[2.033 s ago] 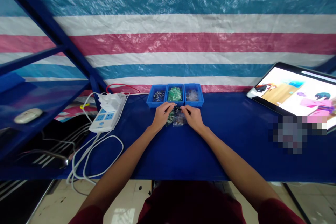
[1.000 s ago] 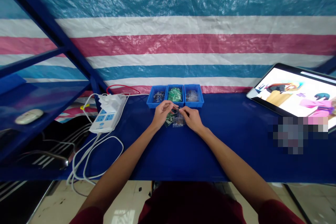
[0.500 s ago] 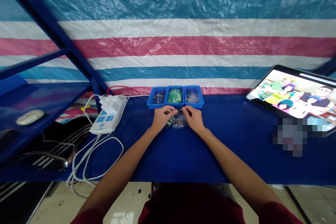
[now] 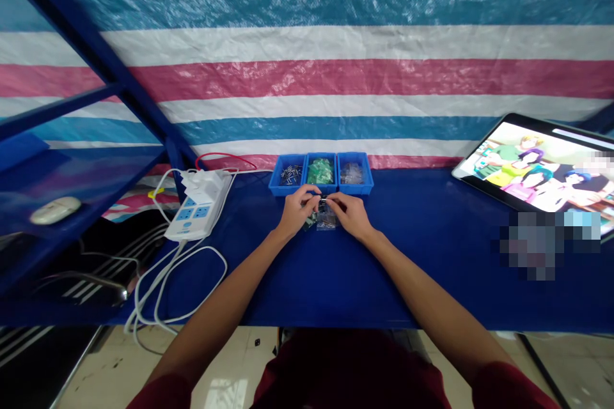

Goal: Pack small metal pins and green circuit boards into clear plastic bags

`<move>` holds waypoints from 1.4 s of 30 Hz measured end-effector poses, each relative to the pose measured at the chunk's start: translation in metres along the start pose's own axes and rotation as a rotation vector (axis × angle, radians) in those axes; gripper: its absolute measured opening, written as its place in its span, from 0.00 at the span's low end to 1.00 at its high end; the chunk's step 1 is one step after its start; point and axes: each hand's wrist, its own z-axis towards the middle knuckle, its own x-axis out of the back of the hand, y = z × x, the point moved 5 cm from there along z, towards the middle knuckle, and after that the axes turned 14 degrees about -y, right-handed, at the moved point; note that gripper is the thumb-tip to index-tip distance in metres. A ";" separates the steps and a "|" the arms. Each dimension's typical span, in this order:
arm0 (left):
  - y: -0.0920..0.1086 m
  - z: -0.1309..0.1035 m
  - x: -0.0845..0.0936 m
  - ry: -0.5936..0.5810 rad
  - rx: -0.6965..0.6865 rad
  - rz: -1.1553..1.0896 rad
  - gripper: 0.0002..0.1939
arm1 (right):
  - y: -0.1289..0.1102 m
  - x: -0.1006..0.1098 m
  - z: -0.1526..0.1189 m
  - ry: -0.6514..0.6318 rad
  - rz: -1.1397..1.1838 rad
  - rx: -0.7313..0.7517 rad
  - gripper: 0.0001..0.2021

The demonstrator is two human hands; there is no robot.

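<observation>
My left hand (image 4: 296, 212) and my right hand (image 4: 354, 214) meet over the desk, fingertips pinched close together. Between them is a small thin metal piece (image 4: 323, 200), dark and silvery, too small to name further. Both hands seem to grip it, one at each end. Just below the fingers lie small clear plastic bags (image 4: 326, 222) and a few greenish pieces (image 4: 309, 222), partly hidden by my left hand. Directly behind stand three blue bins: the left bin (image 4: 275, 186) has small metal pins, the middle one (image 4: 321, 191) green pieces, the right one (image 4: 361, 190) clear bags.
On the left, a white power strip (image 4: 194, 217) with plugs sits beside looped white cables (image 4: 163, 281). A tablet (image 4: 542, 169) showing a cartoon leans at the right, with a blurred patch before it. A mouse (image 4: 56, 211) rests on the left shelf. Striped sheeting (image 4: 336, 77) hangs behind.
My hands have drawn slightly closer together around the small metal piece. The view has tilted a little, so the scene sits slightly higher.
</observation>
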 end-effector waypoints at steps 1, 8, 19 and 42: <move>0.000 0.000 0.000 0.006 0.005 -0.016 0.10 | -0.001 0.000 0.000 -0.001 0.002 0.009 0.13; -0.006 0.005 0.006 0.083 0.040 -0.143 0.15 | -0.003 0.006 0.000 0.062 0.012 -0.022 0.16; -0.002 0.008 0.005 0.057 -0.026 -0.226 0.14 | -0.003 -0.001 0.001 -0.020 -0.012 -0.007 0.14; 0.021 -0.023 0.062 0.724 -0.243 0.503 0.13 | 0.000 0.007 -0.001 0.081 0.007 -0.090 0.16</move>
